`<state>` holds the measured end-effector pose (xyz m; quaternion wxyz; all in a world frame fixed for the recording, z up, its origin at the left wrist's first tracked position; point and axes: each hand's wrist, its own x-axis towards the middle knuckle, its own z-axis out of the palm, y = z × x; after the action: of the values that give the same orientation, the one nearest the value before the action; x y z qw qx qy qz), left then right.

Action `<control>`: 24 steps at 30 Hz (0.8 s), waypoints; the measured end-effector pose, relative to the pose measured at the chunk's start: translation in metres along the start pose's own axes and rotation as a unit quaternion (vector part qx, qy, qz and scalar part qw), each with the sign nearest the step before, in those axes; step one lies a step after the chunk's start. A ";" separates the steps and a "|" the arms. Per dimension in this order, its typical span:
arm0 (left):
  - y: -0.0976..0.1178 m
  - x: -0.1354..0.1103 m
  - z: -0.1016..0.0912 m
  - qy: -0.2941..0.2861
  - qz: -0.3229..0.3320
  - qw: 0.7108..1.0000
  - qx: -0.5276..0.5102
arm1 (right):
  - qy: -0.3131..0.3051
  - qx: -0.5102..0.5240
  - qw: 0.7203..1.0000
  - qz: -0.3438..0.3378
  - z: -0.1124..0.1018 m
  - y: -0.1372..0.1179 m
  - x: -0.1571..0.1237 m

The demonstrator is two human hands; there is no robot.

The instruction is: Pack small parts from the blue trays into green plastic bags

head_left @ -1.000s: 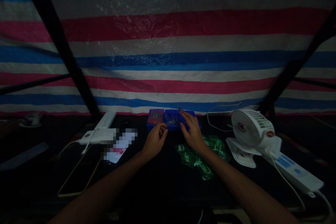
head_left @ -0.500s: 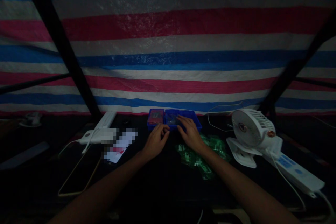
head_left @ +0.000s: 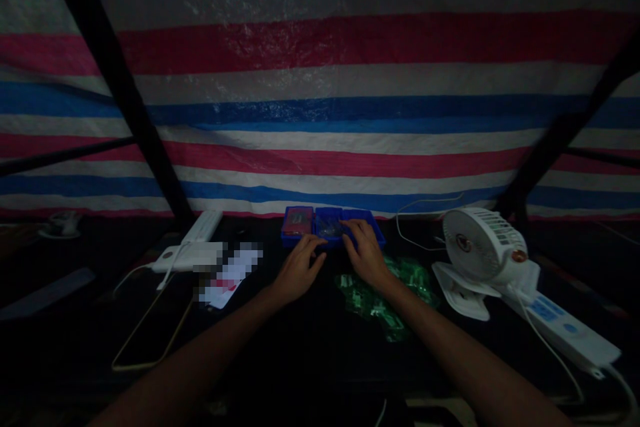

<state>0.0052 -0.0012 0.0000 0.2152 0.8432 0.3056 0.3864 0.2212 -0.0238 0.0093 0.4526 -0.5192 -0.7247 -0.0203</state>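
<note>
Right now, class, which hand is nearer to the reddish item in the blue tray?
Left. The left hand is just in front of the reddish item; the right hand is at the right part of the blue tray.

Illumination dim; faint glare speckles the red, white and blue striped plastic sheet [head_left: 320, 163], the flat black tabletop [head_left: 310, 347] sinks into shadow, fine detail is soft, pixelation covers part of a flat white-and-red item [head_left: 224, 295].

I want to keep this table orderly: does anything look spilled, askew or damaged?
Nothing looks clearly spilled or damaged in this dark picture. One untidy spot is the green shiny pieces, heaped unevenly outside the blue tray, near the right hand; that may be normal.
</note>
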 end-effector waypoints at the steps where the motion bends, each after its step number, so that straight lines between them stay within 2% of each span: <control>1: 0.000 0.000 0.000 -0.001 0.000 1.000 0.001 | 0.005 0.004 1.000 -0.001 -0.001 -0.002 0.000; 7: -0.002 -0.001 0.001 -0.015 -0.002 1.000 0.009 | 0.028 0.014 1.000 0.006 -0.020 -0.011 0.013; 10: -0.001 -0.001 0.001 -0.017 -0.002 1.000 0.002 | 0.029 0.052 0.998 0.014 -0.045 -0.013 0.026; 13: 0.001 -0.002 0.000 -0.027 0.004 1.000 -0.007 | -0.034 0.035 0.999 0.017 -0.081 -0.012 0.025; 16: 0.003 -0.002 -0.001 -0.041 0.011 0.999 -0.007 | -0.117 -0.042 0.992 -0.006 -0.113 -0.008 -0.001; 18: 0.003 -0.002 -0.001 -0.044 0.010 0.999 -0.005 | -0.191 -0.106 0.976 0.000 -0.126 -0.003 -0.029; 22: 0.005 -0.002 -0.002 -0.045 0.006 0.999 -0.002 | -0.281 -0.145 0.949 0.016 -0.127 0.007 -0.082; 24: 0.006 -0.002 -0.003 -0.048 0.008 0.999 -0.003 | -0.292 -0.153 0.944 0.018 -0.121 0.011 -0.097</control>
<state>0.0044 -0.0065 0.0046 0.2291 0.8623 0.2875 0.3484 0.3116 -0.1501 0.0102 0.1372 -0.5781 -0.8038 0.0298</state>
